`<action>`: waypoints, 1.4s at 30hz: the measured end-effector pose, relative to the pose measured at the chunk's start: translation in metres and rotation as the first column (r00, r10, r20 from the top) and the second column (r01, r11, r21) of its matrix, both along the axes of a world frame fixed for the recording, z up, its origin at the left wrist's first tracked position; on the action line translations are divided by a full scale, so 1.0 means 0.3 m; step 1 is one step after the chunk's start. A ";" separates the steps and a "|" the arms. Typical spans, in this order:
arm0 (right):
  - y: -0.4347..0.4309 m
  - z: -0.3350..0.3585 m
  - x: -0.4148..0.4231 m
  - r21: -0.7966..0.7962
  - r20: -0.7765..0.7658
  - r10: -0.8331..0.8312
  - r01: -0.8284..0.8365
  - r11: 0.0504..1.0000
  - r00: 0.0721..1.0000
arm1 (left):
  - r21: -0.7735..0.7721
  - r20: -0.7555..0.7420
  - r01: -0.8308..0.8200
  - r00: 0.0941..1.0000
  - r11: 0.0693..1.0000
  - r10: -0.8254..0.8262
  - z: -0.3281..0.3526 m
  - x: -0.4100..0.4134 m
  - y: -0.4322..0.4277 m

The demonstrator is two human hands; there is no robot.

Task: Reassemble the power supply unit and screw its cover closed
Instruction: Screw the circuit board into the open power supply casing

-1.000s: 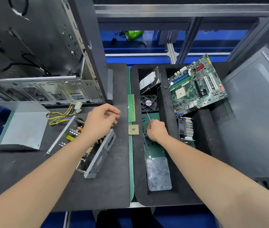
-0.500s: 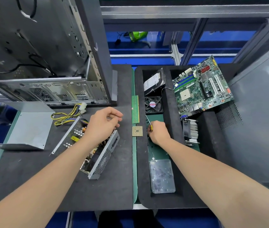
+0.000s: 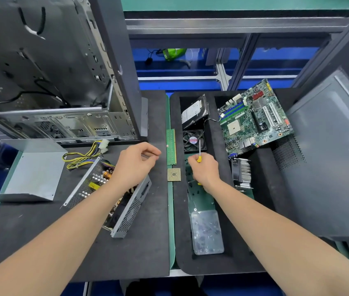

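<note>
My left hand (image 3: 135, 163) covers power supply (image 3: 83, 189) middle; fingertip contents too small to tell; screwdriver (image 3: 199, 159) handle buried in right hand (image 3: 205, 174).

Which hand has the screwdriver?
The right hand grips the screwdriver by its yellow handle, over the green tray; the left hand, above the PSU, does not.

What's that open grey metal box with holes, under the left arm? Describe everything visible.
The open grey perforated-metal power supply unit lies coverless and askew on the black foam mat. Inside show a copper coil and a yellow label. Yellow and black wires run from its far end to a white plug. The left forearm crosses above it; contact is unclear.
</note>
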State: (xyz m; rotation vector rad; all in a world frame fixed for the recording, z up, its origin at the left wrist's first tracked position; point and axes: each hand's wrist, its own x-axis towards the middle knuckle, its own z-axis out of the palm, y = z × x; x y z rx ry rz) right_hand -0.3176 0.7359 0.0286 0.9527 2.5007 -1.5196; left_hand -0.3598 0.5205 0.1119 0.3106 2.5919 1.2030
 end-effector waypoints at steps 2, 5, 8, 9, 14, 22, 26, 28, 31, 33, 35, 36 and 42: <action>-0.007 0.057 -0.009 -0.181 -0.047 -0.042 0.033 0.983 0.998 | -0.019 -0.040 0.052 0.998 0.998 -0.052 0.017 -0.001 0.018; -0.032 0.145 -0.020 -0.444 -0.096 -0.049 0.001 0.896 0.994 | 0.040 -0.103 0.108 0.989 0.993 -0.103 0.049 -0.010 0.042; -0.069 0.219 -0.016 -0.585 -0.099 0.016 -0.071 0.808 0.995 | 0.137 -0.138 0.117 0.986 0.984 -0.098 0.073 -0.016 0.042; -0.083 0.240 -0.009 -0.623 -0.103 0.039 -0.095 0.776 0.994 | 0.166 -0.148 0.111 0.985 0.980 -0.087 0.078 -0.014 0.034; -0.156 0.321 0.015 -0.762 -0.123 0.067 -0.138 0.633 0.990 | 0.250 -0.186 0.119 0.980 0.961 -0.073 0.100 0.008 -0.033; -0.338 0.421 0.020 -0.713 -0.146 0.098 -0.173 0.679 0.984 | 0.099 -0.464 0.086 0.885 0.991 -0.030 0.129 0.041 -0.218; -0.418 0.483 0.018 -0.657 -0.192 0.330 -0.371 0.657 0.924 | 0.340 -0.231 -0.040 0.965 0.939 0.124 0.126 0.011 -0.360; -0.449 0.506 0.020 -0.488 -0.234 0.509 -0.553 0.675 0.828 | 0.476 -0.075 -0.079 0.989 0.876 0.130 0.124 -0.011 -0.427; -0.494 0.540 0.033 -0.204 -0.293 0.674 -0.733 0.649 0.679 | 0.659 0.109 -0.108 0.993 0.745 0.047 0.129 -0.025 -0.505; -0.519 0.551 0.037 -0.176 -0.321 0.661 -0.728 0.662 0.679 | 0.740 0.175 -0.120 0.984 0.661 -0.018 0.130 -0.022 -0.542; -0.544 0.557 0.039 -0.215 -0.333 0.626 -0.704 0.677 0.705 | 0.800 0.224 -0.155 0.973 0.579 -0.049 0.130 -0.020 -0.575; -0.554 0.558 0.040 -0.232 -0.329 0.617 -0.695 0.681 0.715 | 0.819 0.242 -0.172 0.969 0.548 -0.058 0.128 -0.021 -0.591; -0.596 0.571 0.051 -0.192 -0.323 0.633 -0.704 0.684 0.704 | 0.823 0.231 -0.153 0.970 0.547 -0.076 0.114 -0.020 -0.653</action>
